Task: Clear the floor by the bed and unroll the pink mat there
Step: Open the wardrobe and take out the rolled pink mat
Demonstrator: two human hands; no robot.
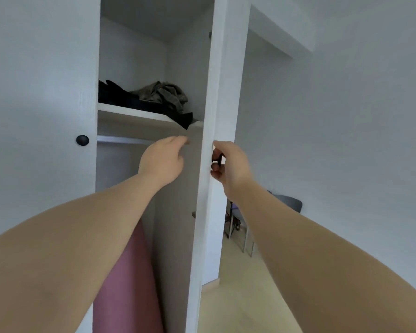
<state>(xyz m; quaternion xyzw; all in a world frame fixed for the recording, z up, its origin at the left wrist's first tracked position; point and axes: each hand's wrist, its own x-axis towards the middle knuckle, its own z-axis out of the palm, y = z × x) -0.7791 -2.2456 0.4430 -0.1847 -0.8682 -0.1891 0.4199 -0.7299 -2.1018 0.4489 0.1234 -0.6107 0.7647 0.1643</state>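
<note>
The rolled pink mat (132, 280) stands upright inside a white wardrobe, low in the opening, partly hidden by my left forearm. My left hand (162, 159) reaches into the opening just under the shelf, fingers loosely curled with nothing in them. My right hand (228, 164) is closed on the dark knob (218, 157) of the open wardrobe door (214, 116), which I see edge-on. The bed and the floor beside it are out of view.
A shelf (130, 111) in the wardrobe holds dark and grey crumpled clothes (161, 94). The shut left door carries a black knob (82, 140). Light wooden floor (238, 296) runs to the right, toward a grey chair (288, 205) with metal legs by the wall.
</note>
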